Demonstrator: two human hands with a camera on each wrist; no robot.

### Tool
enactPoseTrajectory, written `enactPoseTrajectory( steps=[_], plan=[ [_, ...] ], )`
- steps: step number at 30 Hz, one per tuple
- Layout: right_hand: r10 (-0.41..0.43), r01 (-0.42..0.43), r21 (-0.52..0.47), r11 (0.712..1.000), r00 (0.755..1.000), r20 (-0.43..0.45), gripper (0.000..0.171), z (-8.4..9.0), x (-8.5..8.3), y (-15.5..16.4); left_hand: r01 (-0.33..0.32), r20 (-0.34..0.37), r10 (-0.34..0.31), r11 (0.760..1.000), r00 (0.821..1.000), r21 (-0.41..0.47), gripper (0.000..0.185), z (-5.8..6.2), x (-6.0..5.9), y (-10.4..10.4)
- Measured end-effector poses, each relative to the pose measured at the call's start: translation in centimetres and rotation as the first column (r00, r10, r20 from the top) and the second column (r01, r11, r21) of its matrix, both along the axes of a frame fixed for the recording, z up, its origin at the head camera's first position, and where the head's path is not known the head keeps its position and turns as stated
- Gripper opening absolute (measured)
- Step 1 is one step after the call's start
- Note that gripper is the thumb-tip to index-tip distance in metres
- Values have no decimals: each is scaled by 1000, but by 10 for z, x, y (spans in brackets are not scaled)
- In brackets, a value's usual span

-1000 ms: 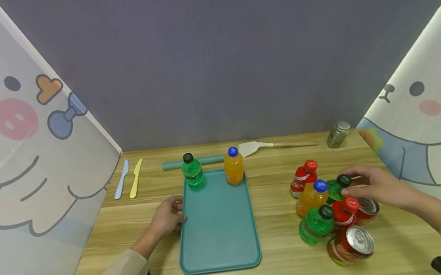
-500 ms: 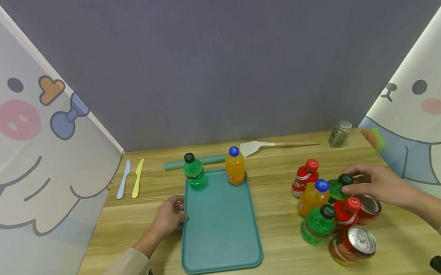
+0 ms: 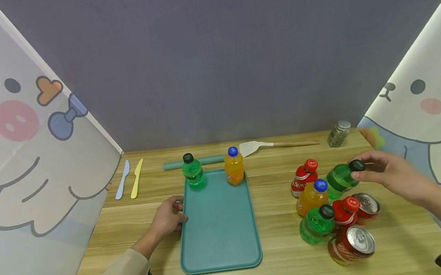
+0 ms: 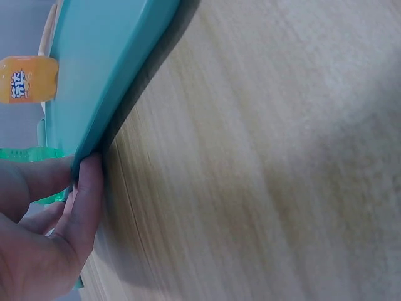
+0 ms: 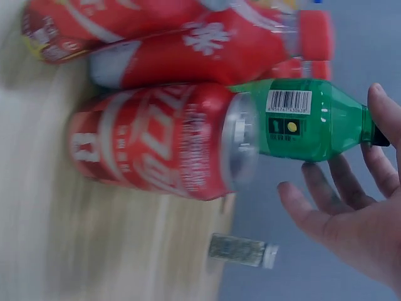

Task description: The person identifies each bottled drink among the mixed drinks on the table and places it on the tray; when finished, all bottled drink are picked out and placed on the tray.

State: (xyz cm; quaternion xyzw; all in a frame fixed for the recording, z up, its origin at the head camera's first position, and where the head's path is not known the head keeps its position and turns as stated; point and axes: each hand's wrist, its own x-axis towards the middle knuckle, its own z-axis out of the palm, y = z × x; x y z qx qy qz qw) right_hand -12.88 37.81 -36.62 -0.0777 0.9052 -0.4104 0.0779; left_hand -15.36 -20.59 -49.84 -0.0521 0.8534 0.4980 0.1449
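– How do the fingers lie?
– The right hand (image 3: 390, 175) pinches a tilted green bottle (image 3: 338, 181) near its cap (image 3: 356, 165), perhaps because an orange bottle (image 3: 310, 199) just beside it crowds the body; the left hand (image 3: 166, 217) pinches the tray (image 3: 218, 228) by its rim (image 4: 113, 94), likely to steady it
– What do the wrist views add?
– The right shows a barcode (image 5: 289, 101) unseen from the head; the left, a fingertip (image 4: 89, 175) against the rim's outer face

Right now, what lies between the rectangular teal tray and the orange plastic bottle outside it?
Bare wood-grain tabletop, from tray to bottle, in the head view.
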Motion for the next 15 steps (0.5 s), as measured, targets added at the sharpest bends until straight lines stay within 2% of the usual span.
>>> enactPoseTrajectory(
  steps=[8,15],
  plan=[
    [0,7,-195,981,999,36,23,30,-1,3,3,3,-3,1000,1000,6,61,2,2,0],
    [-86,78,-139,987,995,-58,26,62,-2,-8,6,3,-6,1000,1000,3,61,5,3,1]
  ],
)
